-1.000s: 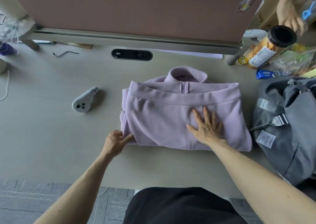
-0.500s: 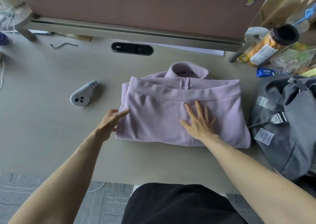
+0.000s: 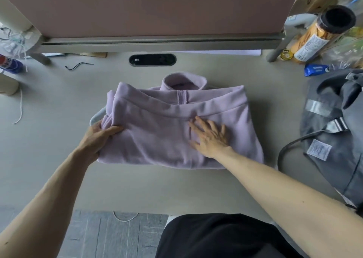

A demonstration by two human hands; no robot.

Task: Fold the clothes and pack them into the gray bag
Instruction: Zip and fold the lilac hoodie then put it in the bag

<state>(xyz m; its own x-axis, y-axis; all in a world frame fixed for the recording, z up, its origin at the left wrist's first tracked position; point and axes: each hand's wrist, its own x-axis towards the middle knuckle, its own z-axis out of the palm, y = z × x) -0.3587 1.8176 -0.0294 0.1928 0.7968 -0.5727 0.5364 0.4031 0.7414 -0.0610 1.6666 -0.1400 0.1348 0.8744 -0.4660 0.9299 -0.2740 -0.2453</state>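
A lilac fleece top [image 3: 161, 135] lies folded into a rectangle in the middle of the desk, collar and zip toward the back. My left hand [image 3: 100, 137] grips the folded left edge of the fleece, thumb on top and fingers under the layers. My right hand [image 3: 211, 137] lies flat on the middle of the fleece with fingers spread, pressing it down. The gray bag [image 3: 334, 132] sits slumped at the desk's right edge, a strap loop trailing toward the fleece.
A small white handheld device [image 3: 97, 116] is mostly hidden under the fleece's left edge. A black-lidded snack jar [image 3: 318, 35] and blue packet [image 3: 316, 70] stand back right. A pink divider panel [image 3: 149, 8] bounds the back; a black cable port [image 3: 152, 60] lies before it.
My left hand went from hovering open by the fleece's left edge to clamping on it. The fleece's left side now covers the white device. My right hand stayed pressed flat.
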